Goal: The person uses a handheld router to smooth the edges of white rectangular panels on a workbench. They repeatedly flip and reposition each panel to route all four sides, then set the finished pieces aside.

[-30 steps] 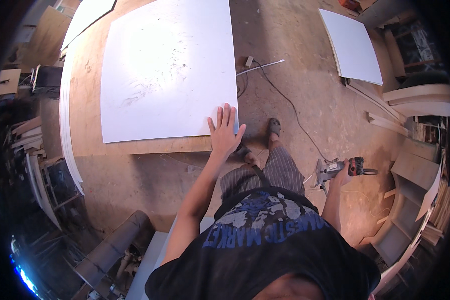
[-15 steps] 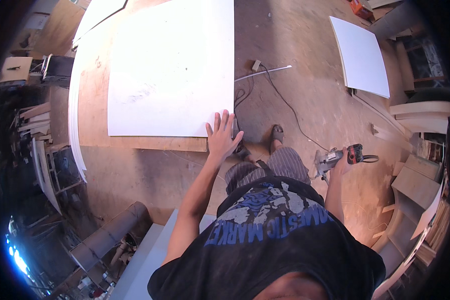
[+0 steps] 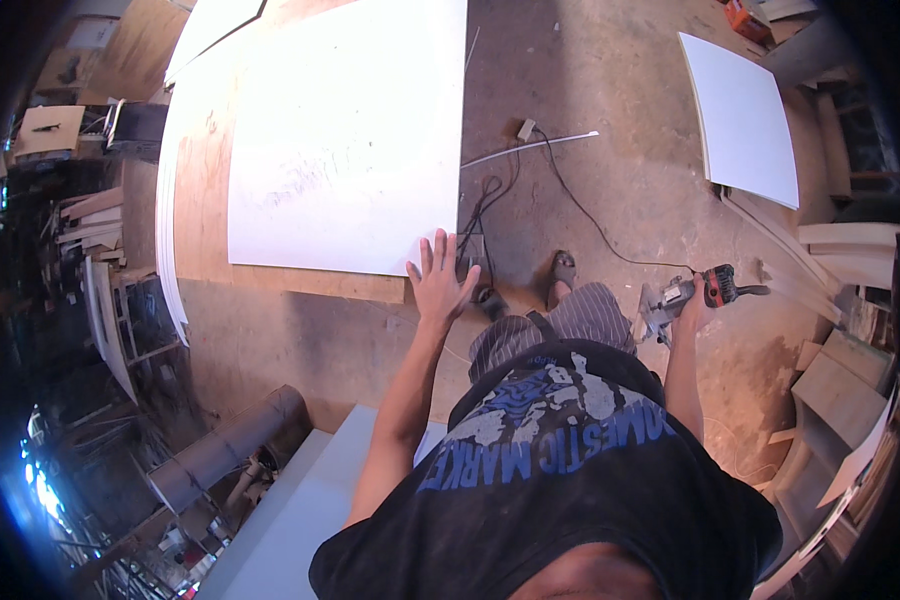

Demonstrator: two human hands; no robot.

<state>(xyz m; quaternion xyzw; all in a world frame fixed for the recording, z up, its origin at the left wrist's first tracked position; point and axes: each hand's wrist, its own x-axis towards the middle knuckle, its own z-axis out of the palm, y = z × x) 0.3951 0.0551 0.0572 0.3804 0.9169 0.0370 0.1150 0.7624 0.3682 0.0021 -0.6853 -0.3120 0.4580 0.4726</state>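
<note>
My left hand [image 3: 439, 285] lies over the near right corner of a large white board [image 3: 340, 190], fingers spread. The board rests on a wooden panel [image 3: 300, 285] that shows along its left and near edges. Dark smudges mark the white surface. Out to my right, away from the board, my right hand [image 3: 692, 310] grips a corded power tool that looks like a trim router [image 3: 705, 291]. It has a red and black motor body and a metal base, which points left.
A black cord [image 3: 585, 221] runs over the floor to a small socket block [image 3: 527, 129], beside a thin white strip [image 3: 550, 146]. A white sheet stack [image 3: 745, 125] stands at far right. A large brown tube [image 3: 225, 450] and a pale panel [image 3: 300, 510] lie at near left.
The whole view has shifted slightly. My left hand stays at the board's corner with its fingers spread, and my right hand still holds the trim router off to the side.
</note>
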